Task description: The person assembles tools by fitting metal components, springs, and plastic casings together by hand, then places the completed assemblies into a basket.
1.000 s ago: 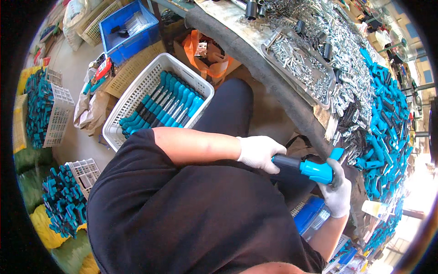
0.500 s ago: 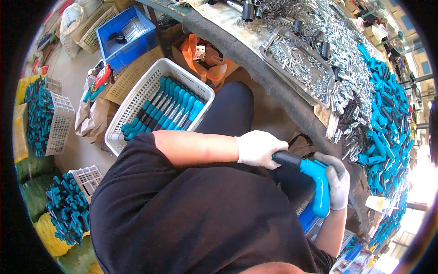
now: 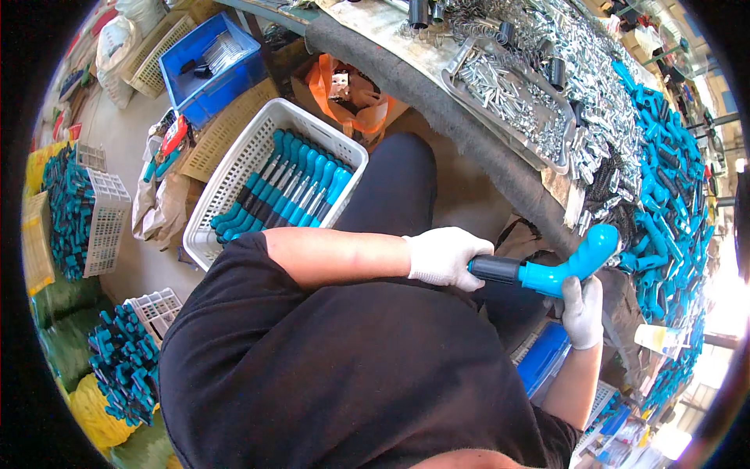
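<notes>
While the left hand has its fingers wrapped snugly around the black end of a teal-and-black handle, the right hand is over at the teal end, fingertips up against the lower side right where it bends. Can't really tell if those right fingers are pinching or just resting there, since part of that hand's grip is hidden. So yeah, the handle sits between the two hands, above the lap, black part pointing left, teal part curving up to the right.

The teal bit is smooth, glossy plastic with a fat rounded tip; the black bit is a straight, duller tube. Both hands wear white knit gloves, kinda grubby at the right fingertips.

Near the left arm there's a white plastic basket, walls full of little holes, with similar handles lined up inside, shiny metal rods showing. The workbench has a fuzzy grey cloth edge, and on it a metal tray of small silver pins, plus a messy heap of teal pieces farther right.
</notes>
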Demonstrator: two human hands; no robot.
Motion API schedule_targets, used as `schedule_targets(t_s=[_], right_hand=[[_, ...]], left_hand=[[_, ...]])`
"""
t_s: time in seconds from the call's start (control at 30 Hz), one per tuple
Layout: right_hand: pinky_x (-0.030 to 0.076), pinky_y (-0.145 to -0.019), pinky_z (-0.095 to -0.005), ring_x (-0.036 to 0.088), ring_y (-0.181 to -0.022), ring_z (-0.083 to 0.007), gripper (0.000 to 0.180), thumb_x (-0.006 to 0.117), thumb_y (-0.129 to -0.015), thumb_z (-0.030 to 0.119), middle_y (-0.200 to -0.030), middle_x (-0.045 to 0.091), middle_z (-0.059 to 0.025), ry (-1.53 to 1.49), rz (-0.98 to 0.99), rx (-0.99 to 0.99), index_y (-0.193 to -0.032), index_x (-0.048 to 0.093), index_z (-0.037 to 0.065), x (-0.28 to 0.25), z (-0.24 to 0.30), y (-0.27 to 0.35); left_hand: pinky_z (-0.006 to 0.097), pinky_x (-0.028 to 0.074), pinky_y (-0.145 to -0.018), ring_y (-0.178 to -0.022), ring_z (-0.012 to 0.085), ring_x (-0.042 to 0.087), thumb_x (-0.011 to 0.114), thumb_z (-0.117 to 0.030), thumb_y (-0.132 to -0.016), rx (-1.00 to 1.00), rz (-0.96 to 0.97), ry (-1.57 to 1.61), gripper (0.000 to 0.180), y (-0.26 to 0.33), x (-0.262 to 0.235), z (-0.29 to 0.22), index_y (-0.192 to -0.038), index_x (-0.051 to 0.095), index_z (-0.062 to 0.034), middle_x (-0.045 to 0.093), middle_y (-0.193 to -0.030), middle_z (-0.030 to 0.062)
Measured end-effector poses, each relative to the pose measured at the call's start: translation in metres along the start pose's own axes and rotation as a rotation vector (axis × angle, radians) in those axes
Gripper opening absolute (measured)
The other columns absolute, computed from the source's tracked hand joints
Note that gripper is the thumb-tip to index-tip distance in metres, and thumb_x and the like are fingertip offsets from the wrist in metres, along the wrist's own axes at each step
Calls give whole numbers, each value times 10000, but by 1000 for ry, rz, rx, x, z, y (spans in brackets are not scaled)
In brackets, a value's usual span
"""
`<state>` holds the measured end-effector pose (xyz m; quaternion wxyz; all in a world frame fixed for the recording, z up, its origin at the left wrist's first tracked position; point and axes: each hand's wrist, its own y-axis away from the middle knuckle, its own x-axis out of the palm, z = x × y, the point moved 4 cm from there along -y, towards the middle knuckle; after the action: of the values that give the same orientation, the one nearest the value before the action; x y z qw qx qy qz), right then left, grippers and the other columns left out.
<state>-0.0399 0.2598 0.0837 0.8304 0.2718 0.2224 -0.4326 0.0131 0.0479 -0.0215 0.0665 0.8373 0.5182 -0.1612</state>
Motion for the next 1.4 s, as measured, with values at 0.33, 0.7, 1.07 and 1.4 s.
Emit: schedule_targets(t_s=[0.33,0.7,1.07,1.4], right_hand=[[473,-620,-258,596,-724,-125,334,511,-923,251,-929,634,-96,-275,-136,-13,-1117,533,-20,6,-12,-7],[307,-1082,-516,415,-1288,-408,560,752,-668,248,-1427,391,-221,973,-426,-836,-1210,612,232,-16,39,-3],[490,-888,-483,579,-918,-228,204,645,-601,144,-822,535,-25,926,-84,-1189,-786,560,136,13,61,10],[465,-691,-388,593,-745,-291,395,799,-658,400,-791,599,-87,594,262,-383,-810,603,93,4,2,-9]], left_hand=[[412,495,-678,-762,353,641,705,-295,-762,0,-27,-167,302,-5,-13,-5,-937,590,-77,640,-789,169],[318,459,-686,-716,154,558,708,-272,-772,-208,255,138,317,-10,-20,-10,-938,580,-35,574,-729,61],[248,406,-432,-472,88,501,690,-208,-773,-280,925,384,245,4,-5,-7,-942,584,-65,531,-627,-11],[410,482,-616,-667,329,623,710,-228,-731,8,194,-342,276,-15,-22,-9,-934,579,-94,604,-696,151]])
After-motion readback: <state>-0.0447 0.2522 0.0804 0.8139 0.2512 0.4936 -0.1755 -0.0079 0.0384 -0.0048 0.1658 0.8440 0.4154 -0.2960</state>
